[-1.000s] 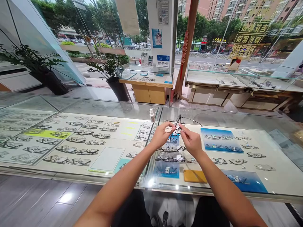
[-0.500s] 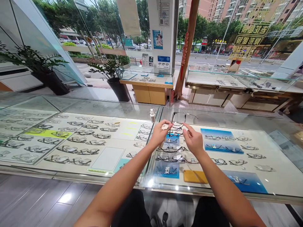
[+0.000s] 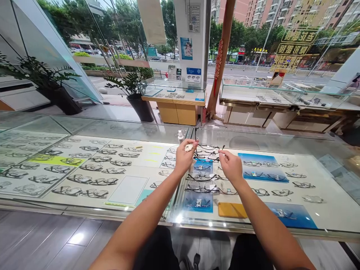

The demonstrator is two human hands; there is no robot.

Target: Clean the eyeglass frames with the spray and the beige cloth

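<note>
My left hand (image 3: 184,158) is closed over the glass counter, with a crumpled white cloth (image 3: 188,147) tucked in its fingers. Those fingers also pinch one side of a pair of dark thin-rimmed eyeglasses (image 3: 196,134), whose arm points up and away. At the other side of the eyeglasses, my right hand (image 3: 232,165) has thumb and forefinger pressed together on the other arm. The lens rims are hard to tell apart from the frames displayed below. Just behind my left hand stands a small white spray bottle (image 3: 180,135), its lower part hidden.
Under the glass counter top (image 3: 157,131) lie rows of display eyeglasses (image 3: 202,186), some on blue cards (image 3: 266,159). A yellow case (image 3: 232,210) lies near the front edge. Potted plants (image 3: 139,105), more showcases (image 3: 176,98) and a wooden post (image 3: 218,75) stand beyond.
Both hands still hold the eyeglasses. My left hand has shifted a little left with the cloth, and the eyeglasses have turned, so their arms now stand farther apart.
</note>
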